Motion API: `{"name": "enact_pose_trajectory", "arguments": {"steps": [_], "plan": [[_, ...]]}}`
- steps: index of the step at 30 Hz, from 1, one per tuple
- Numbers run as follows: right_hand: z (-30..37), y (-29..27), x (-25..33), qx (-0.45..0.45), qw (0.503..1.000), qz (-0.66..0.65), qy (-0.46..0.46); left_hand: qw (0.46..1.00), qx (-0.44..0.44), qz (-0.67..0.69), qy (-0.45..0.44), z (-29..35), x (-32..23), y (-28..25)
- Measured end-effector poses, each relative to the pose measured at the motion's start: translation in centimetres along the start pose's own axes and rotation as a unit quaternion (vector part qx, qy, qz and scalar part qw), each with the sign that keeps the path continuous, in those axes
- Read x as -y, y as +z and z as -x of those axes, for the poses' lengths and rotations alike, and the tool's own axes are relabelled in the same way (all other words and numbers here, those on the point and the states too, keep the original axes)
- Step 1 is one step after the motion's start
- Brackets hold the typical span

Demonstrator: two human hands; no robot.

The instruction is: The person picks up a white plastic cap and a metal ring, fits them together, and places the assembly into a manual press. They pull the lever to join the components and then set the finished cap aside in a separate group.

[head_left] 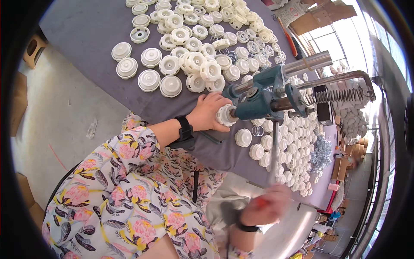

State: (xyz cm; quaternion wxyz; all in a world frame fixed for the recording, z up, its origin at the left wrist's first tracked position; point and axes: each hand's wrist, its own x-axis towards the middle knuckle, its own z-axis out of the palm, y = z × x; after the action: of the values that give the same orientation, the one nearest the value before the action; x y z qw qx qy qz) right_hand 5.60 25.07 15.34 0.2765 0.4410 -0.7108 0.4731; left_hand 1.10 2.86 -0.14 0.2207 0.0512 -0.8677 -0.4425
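My left hand (pixel 208 113) is closed around a white round plastic cap (pixel 225 115), thumb on one side and fingers on the other. The cap sits against the end of the ram of a green hand press (pixel 254 103). A long metal lever (pixel 275 146) runs from the press towards me. At its end my right hand (pixel 266 206), smeared by motion, is wrapped round the lever's grip, where a patch of red shows. Close to the left hand lie loose white caps (pixel 170 86) and a thin metal hex key (pixel 211 138).
Many ridged white rings (pixel 194 64) are heaped on the grey cloth-covered table (pixel 90 39) beyond the left hand. Rows of small white caps (pixel 289 142) and a pile of metal springs (pixel 321 153) lie right of the press. A red-handled tool (pixel 291 43) rests at the far edge.
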Motion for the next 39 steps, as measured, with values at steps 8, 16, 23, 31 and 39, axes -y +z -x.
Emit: {"name": "enact_pose_trajectory", "arguments": {"steps": [8, 16, 23, 31, 39], "plan": [[4.9, 1.9, 1.1, -0.008, 0.937, -0.056, 0.345, 1.0, -0.017, -0.017, 0.02, -0.1, 1.2, 1.4], [3.7, 2.6, -3.2, 0.207, 0.747, -0.19, 0.603, 1.0, -0.005, -0.009, 0.022, 0.5, 1.1, 1.2], [5.6, 4.8, -5.2, 0.166, 0.799, -0.158, 0.556, 0.999, -0.015, 0.001, 0.032, 0.4, 0.8, 0.9], [4.0, 4.0, -4.4, 0.183, 0.753, -0.162, 0.611, 1.0, -0.012, 0.001, 0.022, -0.2, 1.6, 1.6], [3.4, 3.6, -3.2, 0.168, 0.688, -0.189, 0.68, 0.995, -0.08, -0.043, 0.031, 0.3, 0.7, 1.7]]}}
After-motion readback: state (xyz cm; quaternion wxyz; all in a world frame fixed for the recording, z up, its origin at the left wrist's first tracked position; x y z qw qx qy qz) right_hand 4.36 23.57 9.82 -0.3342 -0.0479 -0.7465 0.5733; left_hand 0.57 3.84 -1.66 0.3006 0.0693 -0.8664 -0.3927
